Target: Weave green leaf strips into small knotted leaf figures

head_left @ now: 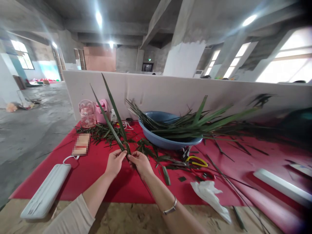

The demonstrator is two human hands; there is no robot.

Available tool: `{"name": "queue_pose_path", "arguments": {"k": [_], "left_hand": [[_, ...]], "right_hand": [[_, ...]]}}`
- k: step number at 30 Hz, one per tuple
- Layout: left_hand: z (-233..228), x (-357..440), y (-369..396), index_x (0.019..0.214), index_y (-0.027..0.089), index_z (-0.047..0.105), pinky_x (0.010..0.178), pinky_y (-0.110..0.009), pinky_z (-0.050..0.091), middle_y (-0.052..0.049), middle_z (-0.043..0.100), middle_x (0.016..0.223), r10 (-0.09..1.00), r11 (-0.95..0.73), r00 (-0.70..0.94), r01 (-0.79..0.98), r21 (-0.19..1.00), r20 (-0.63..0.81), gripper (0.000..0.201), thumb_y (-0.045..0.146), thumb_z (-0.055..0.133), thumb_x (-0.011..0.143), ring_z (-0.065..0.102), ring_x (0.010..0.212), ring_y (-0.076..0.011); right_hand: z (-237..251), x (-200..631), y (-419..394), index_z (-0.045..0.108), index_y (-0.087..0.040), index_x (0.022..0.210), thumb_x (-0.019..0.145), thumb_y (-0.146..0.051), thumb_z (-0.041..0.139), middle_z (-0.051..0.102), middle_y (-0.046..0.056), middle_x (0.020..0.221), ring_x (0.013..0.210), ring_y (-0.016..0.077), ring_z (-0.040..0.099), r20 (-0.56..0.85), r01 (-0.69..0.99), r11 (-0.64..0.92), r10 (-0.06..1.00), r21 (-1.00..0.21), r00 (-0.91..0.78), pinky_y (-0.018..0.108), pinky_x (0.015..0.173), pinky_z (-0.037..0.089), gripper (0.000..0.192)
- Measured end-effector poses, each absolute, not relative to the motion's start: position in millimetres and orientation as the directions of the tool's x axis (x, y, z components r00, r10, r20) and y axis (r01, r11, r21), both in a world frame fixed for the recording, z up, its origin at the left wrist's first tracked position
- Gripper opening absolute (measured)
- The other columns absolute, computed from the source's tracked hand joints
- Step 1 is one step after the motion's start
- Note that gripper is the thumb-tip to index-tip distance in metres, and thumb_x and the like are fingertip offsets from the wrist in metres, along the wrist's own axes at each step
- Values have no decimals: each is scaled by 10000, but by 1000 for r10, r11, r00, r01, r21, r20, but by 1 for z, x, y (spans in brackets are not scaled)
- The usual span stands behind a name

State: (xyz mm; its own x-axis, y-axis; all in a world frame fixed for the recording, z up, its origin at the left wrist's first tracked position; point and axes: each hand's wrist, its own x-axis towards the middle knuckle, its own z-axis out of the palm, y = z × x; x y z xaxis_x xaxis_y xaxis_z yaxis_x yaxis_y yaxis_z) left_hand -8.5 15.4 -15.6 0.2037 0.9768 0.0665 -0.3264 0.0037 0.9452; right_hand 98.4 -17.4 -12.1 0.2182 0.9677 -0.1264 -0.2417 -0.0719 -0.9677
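Grip of left hand and right hand pinches leaf strips, red cloth open to its edge

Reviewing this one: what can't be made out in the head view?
All in the head view:
1. Lower ends of the leaf strips: hidden by the left hand and right hand.
2. Bottom of the blue basin: covered by piled leaves.
3. Writing on the white bottle: too small.
4. Flat object: pixelated.
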Motion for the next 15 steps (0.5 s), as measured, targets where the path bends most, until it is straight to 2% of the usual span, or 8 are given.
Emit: {"name": "queue_pose_path", "arguments": {"k": [4,8,12,15], "left_hand": [[-8,-4,13,725,139,671,550,-225,432,1,624,586,971,11,229,-323,946,67,203,304,615,620,531,536,-107],[5,3,15,700,140,659,579,-234,430,5,619,574,922,-79,359,-197,977,147,154,263,608,622,543,555,-120],[11,9,16,699,134,657,625,-233,426,-7,637,630,943,-181,270,-76,981,195,184,289,637,602,557,627,-137],[10,13,10,742,128,648,597,-226,422,-2,625,610,959,-182,213,-51,982,188,240,331,632,614,546,601,-130]], "right_hand": [[-11,103,-16,473,-166,600,524,-323,685,530,-53,401,343,61,428,-108,-283,-32,960,-959,257,166,351,319,275],[-3,106,-18,449,-175,554,558,-302,655,515,-48,376,326,57,398,-101,-285,-4,939,-958,328,168,341,275,242],[3,105,-21,449,-180,552,595,-288,618,507,-46,376,333,63,391,-57,-274,59,916,-960,397,177,347,255,206],[1,103,-21,444,-179,539,590,-288,614,481,-55,362,340,61,384,-43,-273,80,908,-959,418,178,355,245,209]]}}
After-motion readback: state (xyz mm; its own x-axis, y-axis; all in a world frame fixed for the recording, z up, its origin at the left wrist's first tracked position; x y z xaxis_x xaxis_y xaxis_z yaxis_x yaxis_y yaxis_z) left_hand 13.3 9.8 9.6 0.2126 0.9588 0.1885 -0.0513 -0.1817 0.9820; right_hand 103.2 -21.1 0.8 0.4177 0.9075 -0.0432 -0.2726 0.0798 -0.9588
